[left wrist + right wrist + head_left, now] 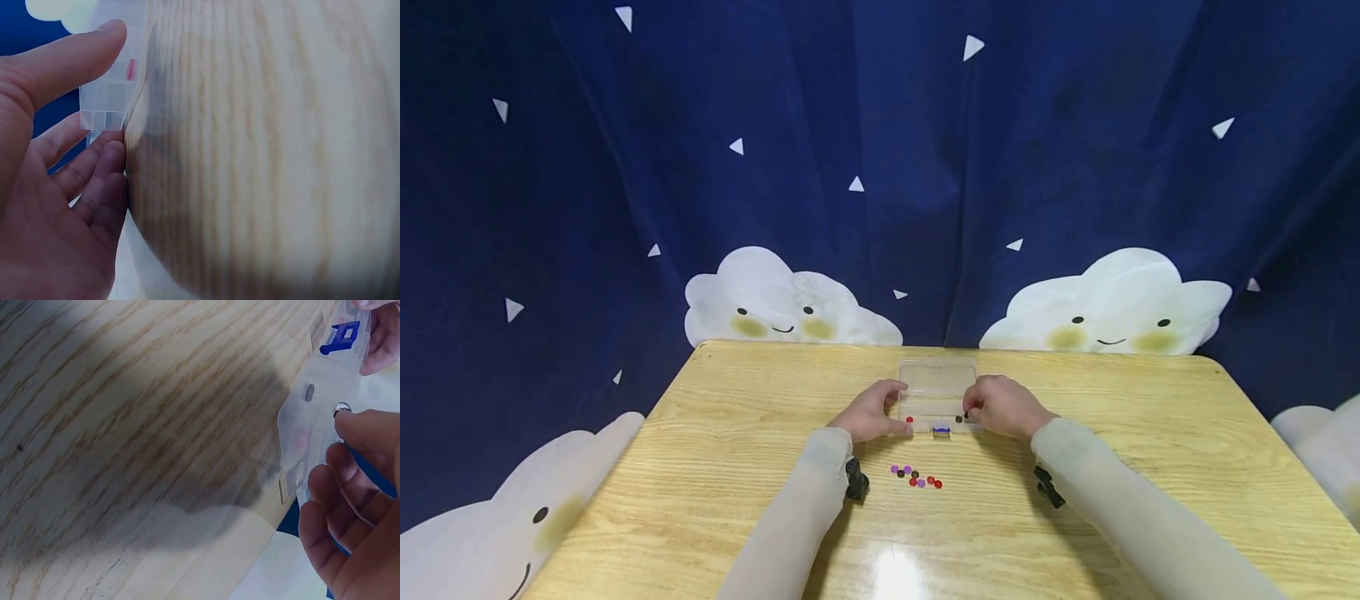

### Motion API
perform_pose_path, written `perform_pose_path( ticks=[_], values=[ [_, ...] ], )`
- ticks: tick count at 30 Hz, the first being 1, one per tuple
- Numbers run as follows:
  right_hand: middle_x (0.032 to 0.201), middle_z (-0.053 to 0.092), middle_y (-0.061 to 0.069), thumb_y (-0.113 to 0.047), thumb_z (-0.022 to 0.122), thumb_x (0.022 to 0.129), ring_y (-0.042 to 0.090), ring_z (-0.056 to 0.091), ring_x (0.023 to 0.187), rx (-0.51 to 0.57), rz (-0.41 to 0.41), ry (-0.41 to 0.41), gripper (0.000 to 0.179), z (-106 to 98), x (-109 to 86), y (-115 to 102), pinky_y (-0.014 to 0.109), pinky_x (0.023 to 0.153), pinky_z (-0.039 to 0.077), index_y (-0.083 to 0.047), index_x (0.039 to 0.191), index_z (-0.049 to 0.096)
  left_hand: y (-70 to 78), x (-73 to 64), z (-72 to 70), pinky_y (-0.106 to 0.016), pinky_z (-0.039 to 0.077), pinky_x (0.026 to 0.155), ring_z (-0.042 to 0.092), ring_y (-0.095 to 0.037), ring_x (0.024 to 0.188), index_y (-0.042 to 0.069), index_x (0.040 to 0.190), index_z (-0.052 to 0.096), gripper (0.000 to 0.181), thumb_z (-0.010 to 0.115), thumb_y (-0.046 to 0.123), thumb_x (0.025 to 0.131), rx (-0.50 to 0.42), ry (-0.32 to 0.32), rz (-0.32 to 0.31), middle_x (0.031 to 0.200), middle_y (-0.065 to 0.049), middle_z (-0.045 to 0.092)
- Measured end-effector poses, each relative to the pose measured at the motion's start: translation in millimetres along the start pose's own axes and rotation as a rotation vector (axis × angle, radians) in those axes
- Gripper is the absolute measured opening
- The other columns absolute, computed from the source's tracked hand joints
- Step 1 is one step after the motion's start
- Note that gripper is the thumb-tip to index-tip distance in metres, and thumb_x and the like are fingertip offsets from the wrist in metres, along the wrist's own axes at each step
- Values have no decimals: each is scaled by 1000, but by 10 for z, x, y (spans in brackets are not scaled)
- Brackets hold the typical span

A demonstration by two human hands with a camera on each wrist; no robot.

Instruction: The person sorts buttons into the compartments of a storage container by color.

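Observation:
A clear plastic box (937, 408) stands on the table with its lid tipped back. My left hand (876, 411) holds the box's left side, thumb near the front corner and fingers along the side. Inside the box at the left is a red bead (909, 420). Over the right end, my right hand (1002, 406) pinches a small dark bead (342, 408) between thumb and finger. Another dark bead (958, 419) lies in the box beside those fingertips. A blue latch (941, 430) sits at the middle of the box's front edge.
Several loose purple, brown and red beads (914, 475) lie on the wooden table (737, 467) in front of the box, between the forearms. Behind the table's far edge hangs a dark blue curtain (895, 167) with clouds and white triangles.

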State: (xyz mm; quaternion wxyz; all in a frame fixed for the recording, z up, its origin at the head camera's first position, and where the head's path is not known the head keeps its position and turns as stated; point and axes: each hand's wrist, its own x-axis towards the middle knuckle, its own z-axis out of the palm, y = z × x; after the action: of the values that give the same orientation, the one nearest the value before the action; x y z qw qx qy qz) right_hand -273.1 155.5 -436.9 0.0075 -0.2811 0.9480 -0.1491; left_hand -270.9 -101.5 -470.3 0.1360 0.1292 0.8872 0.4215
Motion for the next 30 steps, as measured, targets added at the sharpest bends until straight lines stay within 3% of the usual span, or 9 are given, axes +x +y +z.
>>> perform_pose_path(
  ticks=[9, 23, 30],
  values=[
    [83, 70, -4, -7, 69, 86, 12, 58, 76, 9, 11, -29, 10, 2, 24, 3, 36, 77, 54, -14, 82, 75, -10, -1, 3, -44, 41, 112, 49, -28, 130, 11, 146, 46, 77, 84, 20, 80, 5, 3, -1, 139, -11, 53],
    [91, 73, 2, -7, 69, 87, 17, 65, 83, 4, -25, 14, 9, -35, -17, 13, 39, 82, 57, -10, 86, 77, -19, -2, -3, -44, 42, 112, 50, -28, 128, 11, 145, 47, 76, 85, 21, 79, 13, 11, 8, 138, -11, 54],
    [89, 71, 1, -8, 68, 87, 15, 63, 81, 23, -45, 24, 9, -102, -65, -4, 36, 79, 56, -9, 87, 77, -9, -1, -13, -44, 42, 112, 50, -28, 129, 12, 145, 47, 77, 85, 21, 79, 11, 8, 2, 139, -12, 53]
  ],
)
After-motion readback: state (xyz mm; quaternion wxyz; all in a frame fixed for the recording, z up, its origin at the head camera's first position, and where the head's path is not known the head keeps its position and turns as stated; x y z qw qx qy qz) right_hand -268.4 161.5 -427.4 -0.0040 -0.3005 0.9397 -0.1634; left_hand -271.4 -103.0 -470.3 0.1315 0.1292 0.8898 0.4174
